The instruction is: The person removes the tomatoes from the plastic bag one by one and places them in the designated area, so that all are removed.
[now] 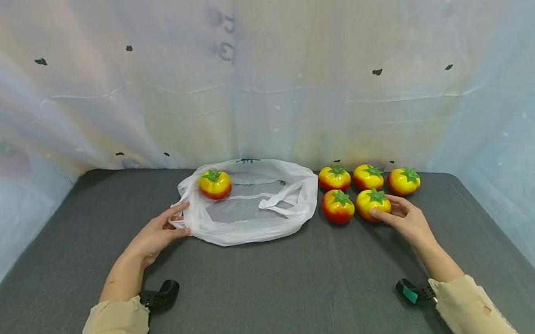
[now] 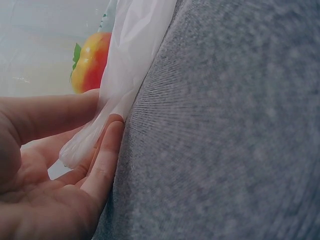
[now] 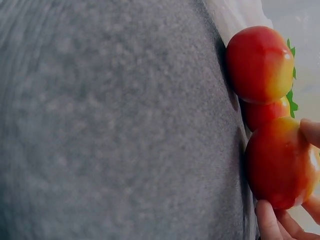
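Note:
A white plastic bag (image 1: 246,233) lies on the dark grey table with its mouth spread wide. My left hand (image 1: 157,235) holds the bag's left end, its gathered handle (image 2: 80,145) between thumb and fingers in the left wrist view. One red and yellow tomato (image 1: 215,185) with green leaves sits inside the bag at its left. On the right, my right hand (image 1: 406,220) grips another tomato (image 1: 371,204) from its right side, thumb in front and fingers behind. That tomato (image 3: 280,162) appears low against the tabletop in the right wrist view.
Beside the held tomato is a front tomato (image 1: 337,207). Behind them stand a left tomato (image 1: 334,179), a middle tomato (image 1: 367,177) and a right tomato (image 1: 403,182). A pale plastic sheet (image 1: 286,74) hangs behind the grey table (image 1: 265,302) and along both sides.

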`<state>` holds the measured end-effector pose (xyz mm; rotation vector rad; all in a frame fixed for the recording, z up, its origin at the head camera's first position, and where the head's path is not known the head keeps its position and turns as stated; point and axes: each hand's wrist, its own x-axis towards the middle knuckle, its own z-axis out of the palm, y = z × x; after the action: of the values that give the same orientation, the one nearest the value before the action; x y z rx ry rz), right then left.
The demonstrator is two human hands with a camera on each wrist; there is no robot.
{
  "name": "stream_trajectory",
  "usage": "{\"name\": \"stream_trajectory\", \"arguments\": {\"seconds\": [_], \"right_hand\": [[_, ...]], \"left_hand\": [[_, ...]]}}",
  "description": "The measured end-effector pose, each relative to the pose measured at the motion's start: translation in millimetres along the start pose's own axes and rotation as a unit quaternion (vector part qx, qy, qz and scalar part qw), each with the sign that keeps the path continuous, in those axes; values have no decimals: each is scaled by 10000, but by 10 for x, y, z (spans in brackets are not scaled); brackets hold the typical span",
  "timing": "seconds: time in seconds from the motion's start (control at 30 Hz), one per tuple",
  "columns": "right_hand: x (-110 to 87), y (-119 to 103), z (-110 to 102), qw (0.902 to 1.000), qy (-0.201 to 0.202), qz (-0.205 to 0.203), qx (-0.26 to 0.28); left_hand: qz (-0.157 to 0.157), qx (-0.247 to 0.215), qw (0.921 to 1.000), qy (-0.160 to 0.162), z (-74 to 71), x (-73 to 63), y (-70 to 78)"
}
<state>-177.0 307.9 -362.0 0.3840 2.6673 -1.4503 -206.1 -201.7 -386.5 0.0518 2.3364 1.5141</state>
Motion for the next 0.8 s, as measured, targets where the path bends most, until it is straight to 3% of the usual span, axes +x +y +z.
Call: {"name": "stream_trajectory", "arguments": {"seconds": [0.37,0.8], "right_hand": [[-4,7,-26,9999,24,56,110],[-56,-56,-167,9995,171,-178,170]], "left_hand": [[1,-64,10000,-8,7,-11,9],[12,-101,9999,-53,-2,-12,3]]}}
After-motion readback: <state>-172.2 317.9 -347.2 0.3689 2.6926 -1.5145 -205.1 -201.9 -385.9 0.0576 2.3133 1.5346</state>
